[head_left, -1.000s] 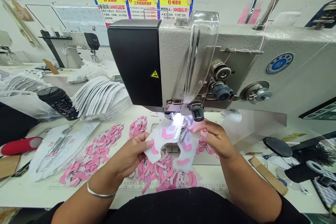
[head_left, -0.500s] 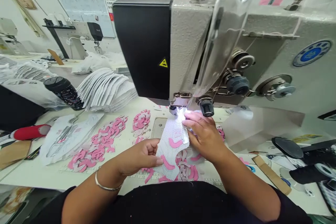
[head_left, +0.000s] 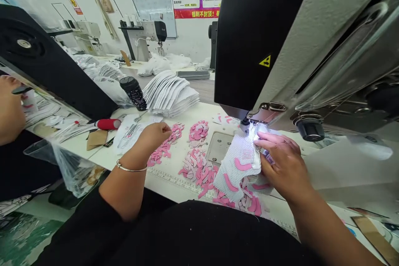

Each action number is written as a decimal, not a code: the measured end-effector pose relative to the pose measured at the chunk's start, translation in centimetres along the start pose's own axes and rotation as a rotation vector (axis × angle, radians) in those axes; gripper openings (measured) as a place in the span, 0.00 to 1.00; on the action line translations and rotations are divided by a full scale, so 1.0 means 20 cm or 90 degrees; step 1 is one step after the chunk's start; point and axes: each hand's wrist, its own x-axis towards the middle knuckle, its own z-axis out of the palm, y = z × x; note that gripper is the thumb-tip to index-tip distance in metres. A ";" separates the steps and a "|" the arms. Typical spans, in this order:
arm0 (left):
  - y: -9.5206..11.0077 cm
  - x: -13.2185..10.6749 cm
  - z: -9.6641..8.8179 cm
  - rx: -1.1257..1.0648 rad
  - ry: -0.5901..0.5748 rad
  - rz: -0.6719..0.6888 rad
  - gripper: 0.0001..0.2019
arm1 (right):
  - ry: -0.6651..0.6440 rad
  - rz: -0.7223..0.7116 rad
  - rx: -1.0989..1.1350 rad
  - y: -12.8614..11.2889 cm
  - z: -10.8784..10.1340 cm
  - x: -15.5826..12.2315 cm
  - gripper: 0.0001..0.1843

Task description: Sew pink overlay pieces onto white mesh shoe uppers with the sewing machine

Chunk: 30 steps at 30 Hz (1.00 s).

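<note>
Under the lit needle area of the sewing machine point(head_left: 249, 126) lies a white mesh fabric piece point(head_left: 232, 168) with pink curved patches on it. My right hand point(head_left: 282, 160) grips this piece at its right edge, fingertips close to the needle. A small purplish thing shows beneath those fingers; I cannot make out what it is. My left hand point(head_left: 157, 136) is off the fabric, over the left heap of pink cut pieces point(head_left: 160, 153). Its fingers are curled together, and whatever they hold is hidden. More pink pieces point(head_left: 196, 164) lie between the hands.
Behind the heaps stand a fanned stack of white pieces point(head_left: 170, 95) and a black tumbler point(head_left: 133, 91). A red-handled tool point(head_left: 107, 124) lies at left. Further left, a black machine part point(head_left: 56, 58) slants across, with another person's arm point(head_left: 11, 110) beyond it.
My left hand has let go of the fabric and moved left to the pink pieces. My right hand stays on the fabric. The view has turned left, bringing another person's arm into sight.
</note>
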 end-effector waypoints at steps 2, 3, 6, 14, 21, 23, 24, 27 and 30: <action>-0.04 -0.01 0.03 0.016 -0.069 0.009 0.06 | 0.004 0.001 0.001 0.00 0.00 0.00 0.12; -0.06 -0.01 0.05 0.025 -0.092 0.007 0.06 | 0.005 0.003 0.003 0.00 0.00 -0.01 0.12; -0.13 -0.01 0.10 0.056 -0.105 -0.024 0.09 | 0.008 0.004 0.012 0.00 0.01 -0.01 0.13; -0.28 0.03 0.17 0.069 -0.128 -0.006 0.10 | 0.009 0.010 0.032 0.01 0.02 -0.01 0.14; -0.31 0.07 0.16 0.089 -0.106 0.043 0.09 | 0.010 0.011 0.040 0.01 0.02 -0.01 0.13; -0.31 0.08 0.16 0.096 -0.101 0.048 0.07 | 0.005 0.013 0.047 0.01 0.02 -0.01 0.13; -0.31 0.08 0.15 0.099 -0.098 0.050 0.06 | 0.006 0.014 0.049 0.01 0.02 -0.02 0.13; -0.31 0.07 0.15 0.106 -0.091 0.061 0.03 | 0.013 0.021 0.054 0.01 0.03 -0.02 0.14; -0.29 0.07 0.15 0.114 -0.082 0.074 0.01 | 0.017 0.021 0.062 0.01 0.04 -0.01 0.14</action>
